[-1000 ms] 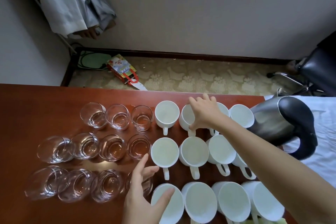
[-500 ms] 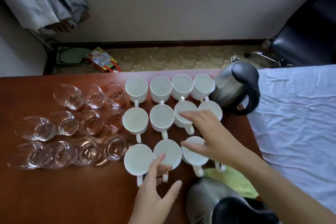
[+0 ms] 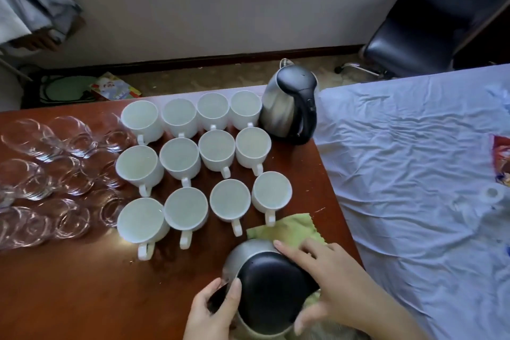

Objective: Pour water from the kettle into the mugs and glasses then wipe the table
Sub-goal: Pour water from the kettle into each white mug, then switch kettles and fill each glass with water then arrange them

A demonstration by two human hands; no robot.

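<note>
Near steel kettle with black lid (image 3: 269,288) at front edge of reddish wooden bench (image 3: 82,290), upright, partly on green cloth (image 3: 289,229). Left hand (image 3: 212,312) gripping its left side. Right hand (image 3: 331,281) spread over lid and right flank. Twelve white ceramic mugs (image 3: 204,171) just behind kettle, three rows. Clear glasses (image 3: 55,176) left of mugs. Second steel kettle (image 3: 289,107) beyond mugs, far right corner.

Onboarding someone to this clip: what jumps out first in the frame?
The block of white mugs, twelve in three rows, fills the middle of the red-brown table. At the near edge the left hand and right hand grip a kettle; a second kettle stands at the far right corner.
</note>
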